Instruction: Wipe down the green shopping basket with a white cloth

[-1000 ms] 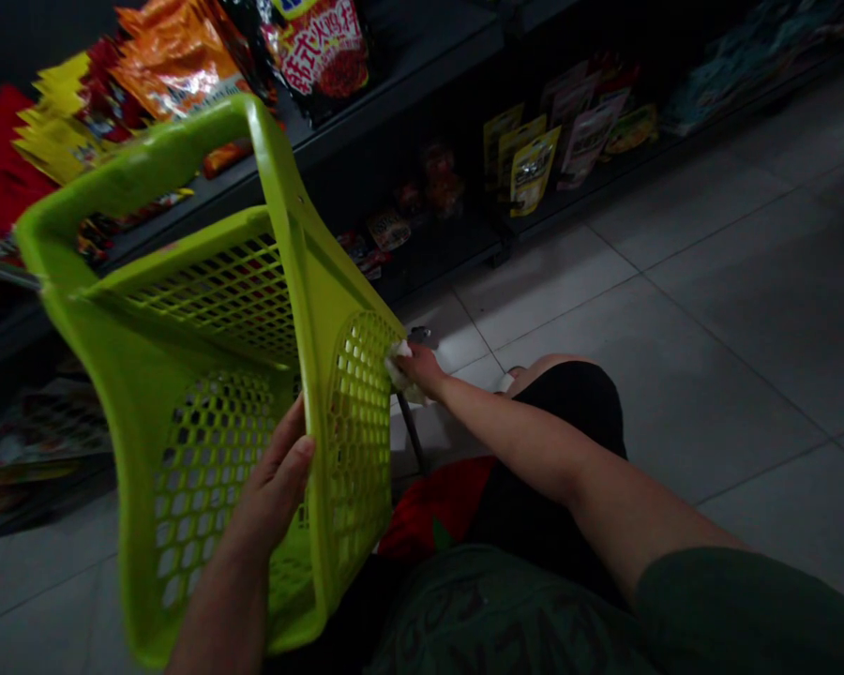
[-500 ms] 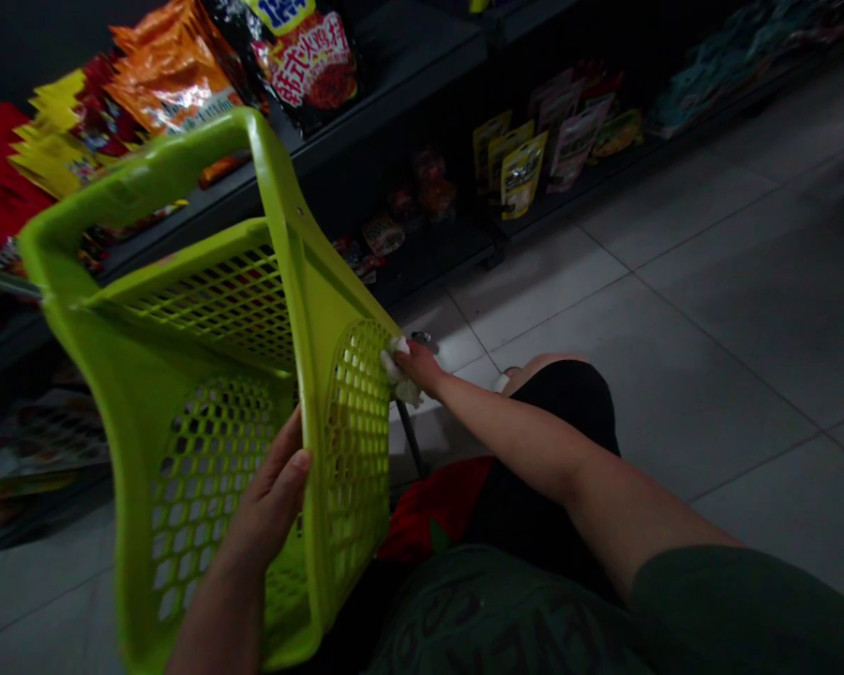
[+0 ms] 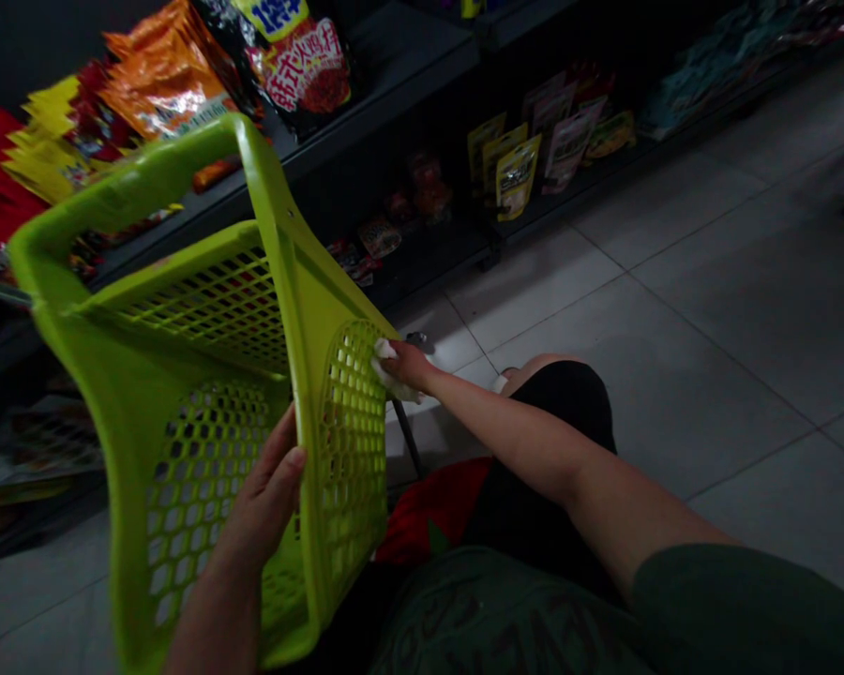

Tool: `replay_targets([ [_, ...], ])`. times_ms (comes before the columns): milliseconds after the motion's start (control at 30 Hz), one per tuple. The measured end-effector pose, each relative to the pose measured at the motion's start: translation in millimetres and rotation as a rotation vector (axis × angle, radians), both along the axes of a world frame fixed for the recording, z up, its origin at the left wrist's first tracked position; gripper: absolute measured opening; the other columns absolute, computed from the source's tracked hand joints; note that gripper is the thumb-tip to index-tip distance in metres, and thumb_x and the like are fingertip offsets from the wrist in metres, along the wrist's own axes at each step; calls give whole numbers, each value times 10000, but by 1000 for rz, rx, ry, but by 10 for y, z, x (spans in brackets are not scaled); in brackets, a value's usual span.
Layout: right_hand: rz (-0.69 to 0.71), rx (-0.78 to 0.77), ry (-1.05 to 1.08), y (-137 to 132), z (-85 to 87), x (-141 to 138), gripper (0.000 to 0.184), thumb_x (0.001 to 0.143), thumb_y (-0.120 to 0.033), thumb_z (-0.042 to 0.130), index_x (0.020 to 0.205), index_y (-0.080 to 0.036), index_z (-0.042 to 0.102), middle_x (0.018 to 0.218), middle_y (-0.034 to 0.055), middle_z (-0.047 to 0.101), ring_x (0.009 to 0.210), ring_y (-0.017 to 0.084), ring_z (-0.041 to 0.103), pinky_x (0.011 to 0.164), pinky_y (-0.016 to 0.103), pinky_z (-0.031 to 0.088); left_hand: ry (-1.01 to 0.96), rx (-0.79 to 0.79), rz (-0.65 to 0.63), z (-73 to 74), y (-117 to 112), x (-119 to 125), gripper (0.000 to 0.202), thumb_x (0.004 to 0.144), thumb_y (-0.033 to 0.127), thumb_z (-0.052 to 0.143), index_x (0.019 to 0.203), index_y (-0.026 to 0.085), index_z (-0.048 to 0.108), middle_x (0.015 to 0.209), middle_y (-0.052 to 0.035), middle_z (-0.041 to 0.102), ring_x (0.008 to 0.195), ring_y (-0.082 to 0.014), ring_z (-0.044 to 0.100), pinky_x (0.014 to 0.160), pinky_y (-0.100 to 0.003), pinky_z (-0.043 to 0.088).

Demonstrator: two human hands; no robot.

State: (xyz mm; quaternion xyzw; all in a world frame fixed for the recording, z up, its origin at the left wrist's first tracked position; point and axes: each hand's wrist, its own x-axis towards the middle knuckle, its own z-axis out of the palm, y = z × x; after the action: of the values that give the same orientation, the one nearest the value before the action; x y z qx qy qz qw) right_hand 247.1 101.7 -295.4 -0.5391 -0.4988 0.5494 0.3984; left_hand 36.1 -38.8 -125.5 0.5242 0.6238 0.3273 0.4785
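Note:
A lime-green plastic shopping basket (image 3: 292,309) is tilted toward me at the left, its inside facing me. My left hand (image 3: 267,497) grips the rim of its near side wall, thumb outside the opening edge and fingers reaching inside, partly hidden. Against the outer face of that same wall, near the lattice holes, my right hand (image 3: 409,366) presses a crumpled white cloth (image 3: 388,368). The fingers of the right hand are closed round the cloth, which hangs a little below them.
Dark shelves (image 3: 408,66) run along the far side, holding orange snack bags (image 3: 165,80), a black and red noodle packet (image 3: 306,70) and yellow pouches (image 3: 517,178). Pale floor tiles (image 3: 682,356) stretch to the right. My bent knee (image 3: 569,403) lies beside my right forearm.
The right hand and cloth have moved slightly left and up along the basket's outer wall. The basket has shifted a little left in view, with the left hand still on its rim.

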Motion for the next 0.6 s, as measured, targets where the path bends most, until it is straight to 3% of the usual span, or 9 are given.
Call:
replay_targets([
  [133,-130,-150,168,47,-44,-44,307,847,-233,570,1134,-192,672,1005,41,730,859,191,670,804,312,541,21,14,-26,-1,-12,-31,589,934,468,606,1501,373,479,1620,29,413,1525,-299,311,1264,-501,243],
  [233,-207,-58,172,30,-79,-79,273,820,-231,565,1067,-192,675,955,15,714,851,180,651,790,289,532,27,19,-39,-10,-15,-37,578,939,465,597,1499,376,482,1628,38,399,1526,-298,309,1263,-493,251],
  [433,-184,172,13,-27,-16,-61,167,767,-235,597,905,-185,676,842,9,656,812,181,587,810,300,510,14,15,-56,-35,-9,-49,581,948,463,583,1510,374,465,1622,30,412,1522,-298,319,1263,-504,243],
  [533,-212,200,-27,-24,62,-43,171,748,-235,617,902,-182,667,892,30,660,849,197,579,855,332,503,31,22,-64,-36,-8,-58,592,943,469,588,1512,362,466,1625,22,406,1524,-305,313,1266,-513,231],
  [600,-315,177,13,-11,106,-35,227,771,-236,584,978,-179,657,940,35,670,872,202,589,867,343,504,34,23,-59,-37,-8,-53,594,939,467,594,1509,358,471,1621,18,414,1527,-307,306,1270,-524,208],
])
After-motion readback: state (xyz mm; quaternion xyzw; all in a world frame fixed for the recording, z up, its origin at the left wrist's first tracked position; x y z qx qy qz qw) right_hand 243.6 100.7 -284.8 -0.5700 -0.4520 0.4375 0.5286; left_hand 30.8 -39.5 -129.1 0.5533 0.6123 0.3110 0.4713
